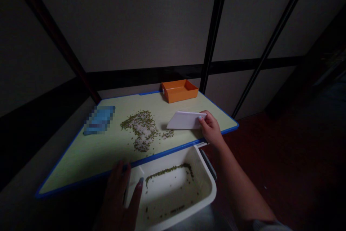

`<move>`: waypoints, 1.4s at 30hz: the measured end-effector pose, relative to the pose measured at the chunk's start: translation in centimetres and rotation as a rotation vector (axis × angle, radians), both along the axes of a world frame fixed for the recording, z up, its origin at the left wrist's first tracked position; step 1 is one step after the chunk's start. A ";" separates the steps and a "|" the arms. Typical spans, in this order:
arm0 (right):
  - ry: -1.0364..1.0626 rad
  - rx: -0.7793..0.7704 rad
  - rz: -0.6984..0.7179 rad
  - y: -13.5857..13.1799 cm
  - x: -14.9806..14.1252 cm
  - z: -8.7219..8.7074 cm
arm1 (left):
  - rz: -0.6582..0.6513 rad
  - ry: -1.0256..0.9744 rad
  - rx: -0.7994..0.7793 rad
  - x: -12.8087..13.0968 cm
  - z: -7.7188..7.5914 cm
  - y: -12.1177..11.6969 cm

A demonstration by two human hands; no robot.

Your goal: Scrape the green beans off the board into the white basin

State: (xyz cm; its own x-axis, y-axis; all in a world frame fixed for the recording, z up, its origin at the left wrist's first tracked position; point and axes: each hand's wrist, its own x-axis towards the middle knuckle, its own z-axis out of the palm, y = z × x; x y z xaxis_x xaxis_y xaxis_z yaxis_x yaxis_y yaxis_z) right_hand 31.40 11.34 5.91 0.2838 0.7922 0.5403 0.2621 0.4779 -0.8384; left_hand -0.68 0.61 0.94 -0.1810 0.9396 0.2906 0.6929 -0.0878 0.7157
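Note:
My right hand (pixel 212 128) pinches one end of a flat white scraper-like plate (pixel 185 120), its thumb on the near face. The plate is tilted just above the table, to the right of a pile of small green grains mixed with white ones (pixel 143 130). A small scatter of grains (pixel 168 134) lies beneath its left end. In deep shadow, my left hand (pixel 121 191) grips the left wall of a white plastic tub (pixel 208 187), thumb inside and fingers outside. Green grains line the tub's far inner edge, with a few strewn over its floor.
The pale table (pixel 81 159) has a blue edge, and the tub sits against its near side. An orange open box (pixel 182 96) stands at the back. At the left lies a blue pack (pixel 100 120), partly pixelated. A panelled wall (pixel 151 25) rises behind the table.

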 end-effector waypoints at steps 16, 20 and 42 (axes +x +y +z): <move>-0.104 -0.108 0.308 -0.4 0.5 0.4 | 0.013 0.008 0.010 0.4 0.5 -0.1; -0.141 -0.110 0.332 -0.3 0.4 0.3 | 0.017 -0.002 -0.016 0.4 0.5 -0.1; -0.038 -0.047 0.110 1.0 -0.1 -0.2 | -0.005 0.021 -0.006 0.3 0.6 0.0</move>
State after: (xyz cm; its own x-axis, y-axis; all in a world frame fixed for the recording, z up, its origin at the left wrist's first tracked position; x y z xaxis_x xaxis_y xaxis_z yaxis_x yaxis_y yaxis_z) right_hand 31.26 12.36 5.66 0.1741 0.8422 0.5103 0.2423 0.4656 -0.8512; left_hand -0.36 0.56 1.53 -0.1701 0.9421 0.2890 0.7077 -0.0873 0.7011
